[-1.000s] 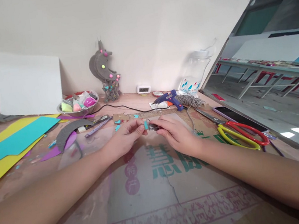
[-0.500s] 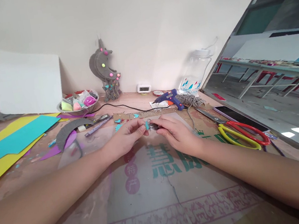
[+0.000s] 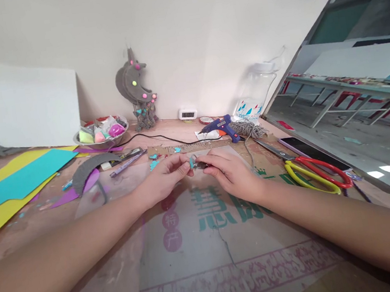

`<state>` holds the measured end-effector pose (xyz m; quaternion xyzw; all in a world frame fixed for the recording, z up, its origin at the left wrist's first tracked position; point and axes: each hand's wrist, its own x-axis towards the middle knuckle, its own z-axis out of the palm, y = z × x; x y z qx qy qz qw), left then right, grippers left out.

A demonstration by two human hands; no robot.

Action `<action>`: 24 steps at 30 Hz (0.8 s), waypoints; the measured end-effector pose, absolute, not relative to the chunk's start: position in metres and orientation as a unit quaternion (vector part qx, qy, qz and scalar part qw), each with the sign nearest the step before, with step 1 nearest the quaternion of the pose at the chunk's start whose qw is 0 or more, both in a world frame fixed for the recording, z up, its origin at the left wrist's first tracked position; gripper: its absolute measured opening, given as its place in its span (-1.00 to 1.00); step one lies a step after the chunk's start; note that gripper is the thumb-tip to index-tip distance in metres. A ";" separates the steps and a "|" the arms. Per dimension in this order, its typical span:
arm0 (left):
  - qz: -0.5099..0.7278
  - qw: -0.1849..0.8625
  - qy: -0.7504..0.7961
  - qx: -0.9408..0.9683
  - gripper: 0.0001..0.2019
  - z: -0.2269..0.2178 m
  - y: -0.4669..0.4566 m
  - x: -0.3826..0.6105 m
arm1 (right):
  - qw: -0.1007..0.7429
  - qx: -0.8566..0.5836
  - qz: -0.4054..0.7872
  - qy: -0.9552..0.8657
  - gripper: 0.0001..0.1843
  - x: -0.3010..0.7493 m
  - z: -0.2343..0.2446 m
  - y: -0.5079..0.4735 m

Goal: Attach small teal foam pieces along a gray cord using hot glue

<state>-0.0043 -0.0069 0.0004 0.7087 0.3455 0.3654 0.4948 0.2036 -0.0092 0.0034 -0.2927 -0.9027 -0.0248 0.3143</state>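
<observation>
My left hand (image 3: pixel 165 177) and my right hand (image 3: pixel 228 172) meet over a printed sheet (image 3: pixel 211 240) at the middle of the table. Both are closed in a pinch. Between their fingertips sits a small teal piece (image 3: pixel 191 163) joined to a small dark grey piece (image 3: pixel 199 165). The left fingers pinch the teal end and the right fingers pinch the grey end. More little teal cut-outs (image 3: pixel 153 160) lie just beyond the hands, next to a strip of cardboard (image 3: pixel 184 148).
A blue glue gun (image 3: pixel 222 126) with a black cord, grey yarn (image 3: pixel 249 130), red and yellow scissors (image 3: pixel 315 175) and a phone (image 3: pixel 304 148) lie right. Teal and yellow sheets (image 3: pixel 12 186), a grey felt arc (image 3: pixel 89 166), a bowl (image 3: pixel 101 136) and a grey moon ornament (image 3: pixel 134 89) stand left and behind.
The hands hold the same small piece with only slight finger shifts. The view has tilted up a little, so everything sits slightly lower-to-higher by a few pixels.
</observation>
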 end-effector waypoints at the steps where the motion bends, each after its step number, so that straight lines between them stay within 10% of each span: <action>1: 0.364 0.494 0.343 0.711 -0.77 0.000 -0.006 -0.005 | 0.314 -0.293 -0.025 -0.903 -0.74 0.203 0.003 -0.009; 24: 0.414 0.311 0.453 0.726 -0.80 0.008 -0.014 -0.002 | 0.286 -0.410 0.161 -0.851 -0.52 0.204 0.003 -0.009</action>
